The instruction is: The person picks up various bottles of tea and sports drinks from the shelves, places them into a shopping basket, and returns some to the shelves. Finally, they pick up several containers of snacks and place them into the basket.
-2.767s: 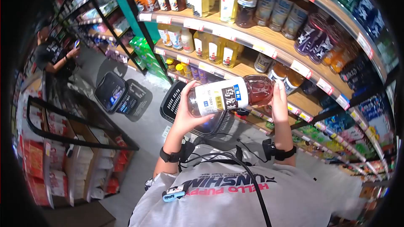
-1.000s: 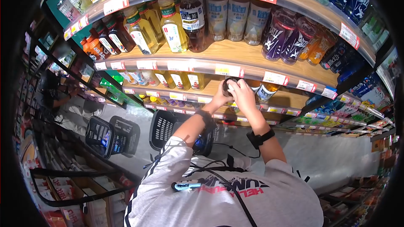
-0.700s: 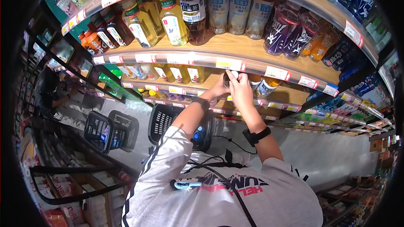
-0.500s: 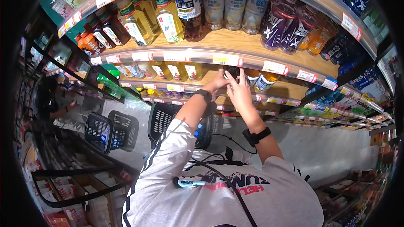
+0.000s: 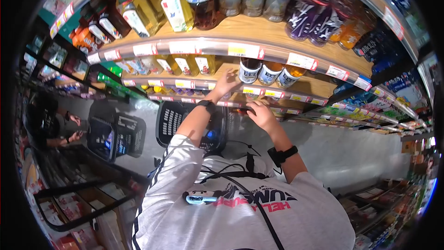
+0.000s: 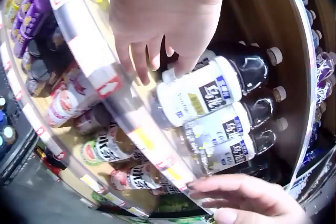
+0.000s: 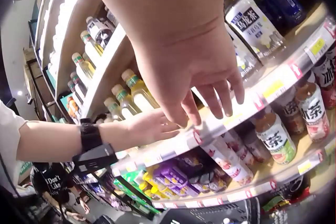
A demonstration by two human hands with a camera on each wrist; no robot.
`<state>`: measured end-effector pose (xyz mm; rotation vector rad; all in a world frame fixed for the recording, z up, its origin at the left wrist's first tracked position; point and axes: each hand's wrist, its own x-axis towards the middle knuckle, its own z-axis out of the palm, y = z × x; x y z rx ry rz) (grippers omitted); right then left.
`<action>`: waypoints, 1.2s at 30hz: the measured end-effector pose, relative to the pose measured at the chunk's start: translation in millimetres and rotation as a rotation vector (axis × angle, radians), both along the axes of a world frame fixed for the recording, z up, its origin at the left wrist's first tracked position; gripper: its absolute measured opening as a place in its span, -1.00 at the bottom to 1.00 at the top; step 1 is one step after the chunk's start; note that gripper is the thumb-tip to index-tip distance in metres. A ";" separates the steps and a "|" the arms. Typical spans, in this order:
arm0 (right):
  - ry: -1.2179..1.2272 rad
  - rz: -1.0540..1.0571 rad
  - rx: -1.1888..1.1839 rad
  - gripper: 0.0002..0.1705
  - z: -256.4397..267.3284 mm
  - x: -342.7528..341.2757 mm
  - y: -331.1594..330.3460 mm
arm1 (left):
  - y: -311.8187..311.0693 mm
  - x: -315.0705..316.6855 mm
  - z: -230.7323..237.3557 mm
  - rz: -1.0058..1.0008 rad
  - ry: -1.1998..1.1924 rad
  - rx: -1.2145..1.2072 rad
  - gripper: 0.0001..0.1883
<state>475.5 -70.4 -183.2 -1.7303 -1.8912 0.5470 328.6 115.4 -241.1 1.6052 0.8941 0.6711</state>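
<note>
A large oolong tea bottle (image 5: 249, 71) with a white label stands upright on the lower shelf, at the left end of a row of similar tea bottles (image 5: 286, 77). My left hand (image 5: 226, 83) is just left of it, fingers loosely bent and holding nothing. In the left wrist view the thumb of that left hand (image 6: 165, 19) overlaps the bottle's label (image 6: 197, 94). Lower and to the right, my right hand (image 5: 262, 115) hovers near the shelf's front edge, also holding nothing. The right wrist view shows the right hand (image 7: 191, 71) with its fingers spread downward.
Close above, the upper shelf (image 5: 222, 37) bears several drink bottles, and its price-tag rail juts out. A black shopping basket (image 5: 171, 125) is on the floor below, another basket (image 5: 101, 134) at left. A person (image 5: 44, 125) stands in the aisle.
Both hands held the oolong tea bottle at first, then took it to the lower shelf. Now they have let go; the left hand has drawn left, the right hand back and down.
</note>
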 end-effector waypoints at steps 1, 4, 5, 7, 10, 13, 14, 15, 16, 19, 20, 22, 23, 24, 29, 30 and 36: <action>0.042 0.003 -0.063 -0.65 -4.4 -1.5 -6.5 | -4.2 -16.4 -15.3 0.032 -0.206 -0.134 -0.45; -0.058 0.084 -0.268 -0.63 -41.3 -3.6 -20.9 | -21.4 -92.7 -86.7 0.205 -0.211 -0.191 -0.74; 0.029 0.155 -0.210 -0.61 -88.8 2.0 -28.9 | -37.8 -119.5 -92.6 0.361 0.073 -0.114 -0.76; -0.040 0.222 -0.481 -0.61 -122.5 -10.0 -40.0 | -77.8 -174.0 -129.8 0.521 0.269 -0.115 -0.76; -0.121 0.560 -0.694 -0.58 -214.3 -16.9 -62.5 | -161.4 -245.9 -221.1 0.540 0.701 -0.362 -0.68; -0.110 0.605 -0.908 -0.57 -244.9 -49.9 -69.5 | -241.6 -282.2 -305.7 0.369 0.817 -0.709 -0.62; -0.054 0.544 -0.949 -0.58 -255.6 -60.7 -71.2 | -258.4 -274.7 -295.3 0.456 0.820 -0.698 -0.61; -0.006 0.484 -0.982 -0.59 -269.5 -72.1 -67.4 | -272.6 -268.1 -300.6 0.538 0.785 -0.736 -0.64; 0.077 0.427 -1.043 -0.56 -300.8 -78.5 -69.9 | -282.8 -260.2 -307.3 0.551 0.760 -0.747 -0.64; 0.066 0.263 -1.006 -0.41 -394.2 -97.3 -63.2 | -314.8 -216.0 -290.1 0.236 0.782 -1.048 -0.33; 0.050 0.191 -0.951 -0.34 -410.9 -107.9 -65.2 | -316.0 -202.5 -282.7 0.137 0.881 -1.109 -0.27; 0.062 0.104 -0.909 -0.12 -432.8 -125.9 -70.5 | -314.1 -198.3 -299.3 -0.001 0.957 -1.258 -0.15; 0.060 0.023 -0.905 -0.09 -443.4 -138.8 -76.1 | -311.8 -203.7 -307.9 -0.072 0.951 -1.313 -0.08; 0.056 -0.065 -0.901 -0.06 -450.8 -149.3 -82.6 | -310.6 -212.0 -317.6 -0.154 0.922 -1.356 -0.01; 0.392 -0.443 -1.498 -0.26 -432.3 -176.1 -57.3 | -301.0 -241.6 -324.3 -0.358 0.826 -1.282 0.06; 0.388 -0.444 -1.511 -0.25 -428.3 -175.8 -53.4 | -300.4 -243.4 -323.7 -0.371 0.840 -1.267 0.05; 0.478 -0.583 -1.465 -0.31 -397.6 -192.8 -20.1 | -289.7 -243.9 -319.5 -0.422 0.957 -1.149 0.04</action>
